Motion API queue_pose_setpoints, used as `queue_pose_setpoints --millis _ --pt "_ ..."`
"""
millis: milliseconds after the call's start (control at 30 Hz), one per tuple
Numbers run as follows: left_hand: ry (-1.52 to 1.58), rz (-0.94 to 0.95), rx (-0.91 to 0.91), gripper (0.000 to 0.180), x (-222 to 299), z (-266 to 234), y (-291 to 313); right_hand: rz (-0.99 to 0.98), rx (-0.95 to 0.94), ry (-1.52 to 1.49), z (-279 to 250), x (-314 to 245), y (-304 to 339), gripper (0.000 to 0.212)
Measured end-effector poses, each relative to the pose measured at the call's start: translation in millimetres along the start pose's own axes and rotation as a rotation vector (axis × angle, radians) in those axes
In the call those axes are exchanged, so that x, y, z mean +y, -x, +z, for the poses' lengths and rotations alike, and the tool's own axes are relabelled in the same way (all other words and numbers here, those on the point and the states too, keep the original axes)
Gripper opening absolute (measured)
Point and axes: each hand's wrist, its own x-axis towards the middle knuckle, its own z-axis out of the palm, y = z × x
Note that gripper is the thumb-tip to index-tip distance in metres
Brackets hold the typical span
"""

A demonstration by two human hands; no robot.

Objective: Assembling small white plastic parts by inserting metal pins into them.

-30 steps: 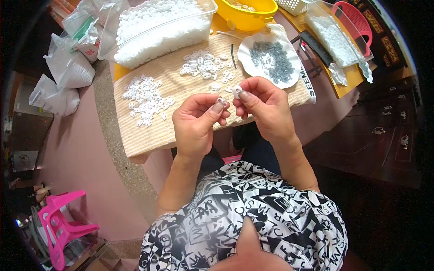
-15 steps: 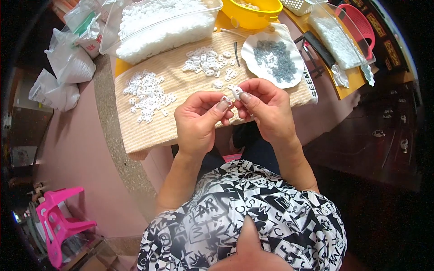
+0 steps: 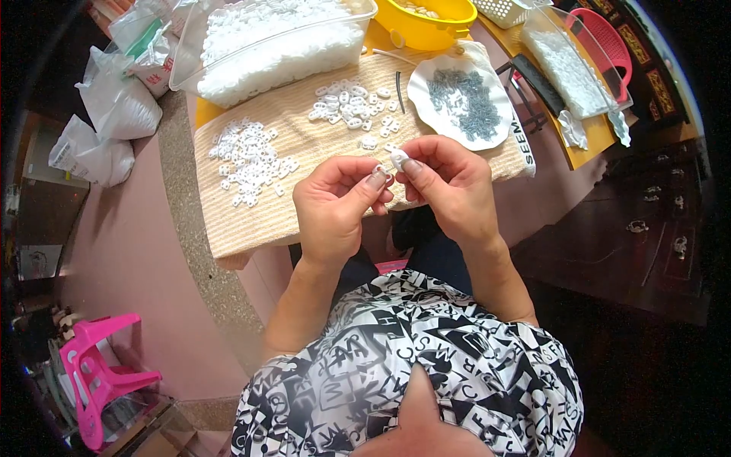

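My left hand point(image 3: 339, 199) pinches a small white plastic piece point(image 3: 383, 169) between thumb and forefinger. Close beside it, my right hand point(image 3: 451, 181) grips an oval white plastic piece point(image 3: 398, 158) the same way. The two pieces nearly meet; whether they touch I cannot tell. Both hands are held over the near edge of the towel-covered table point(image 3: 304, 199). Just beyond them lie a few loose white pieces and a pile of oval white pieces point(image 3: 352, 103). Left of that is a heap of smaller white pieces point(image 3: 250, 156).
A white scalloped plate point(image 3: 420, 103) holds small grey pieces. Behind stand a clear bin point(image 3: 282, 76) of white pieces and a yellow basin point(image 3: 426, 32). A black strip point(image 3: 400, 93) lies near the plate. At right is another clear box point(image 3: 567, 72); a pink stool point(image 3: 95, 381) is lower left.
The oval piece in my right hand has turned and tilted between the fingers. Both hands stay in nearly the same place.
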Motion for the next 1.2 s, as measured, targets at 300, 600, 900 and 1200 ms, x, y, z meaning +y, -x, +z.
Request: queue_pose_setpoints --millis 300,600,900,1200 --pt "-0.051 0.043 -0.015 0.013 0.1 1.0 2.6 -0.024 -0.025 0.017 0.0 0.8 1.2 0.012" --pt "-0.103 0.198 -0.043 0.015 -7.2 -1.4 4.1 -0.121 0.016 0.078 7.6 -2.1 4.8 0.009" --pt "-0.015 0.238 -0.252 0.021 -3.3 -7.2 -3.0 0.000 -0.098 -0.119 1.3 -5.9 3.4 0.008" --pt "0.173 0.281 -0.405 0.028 -14.8 -10.6 -9.1 -0.003 -0.119 -0.145 1.6 -5.6 4.5 0.007"
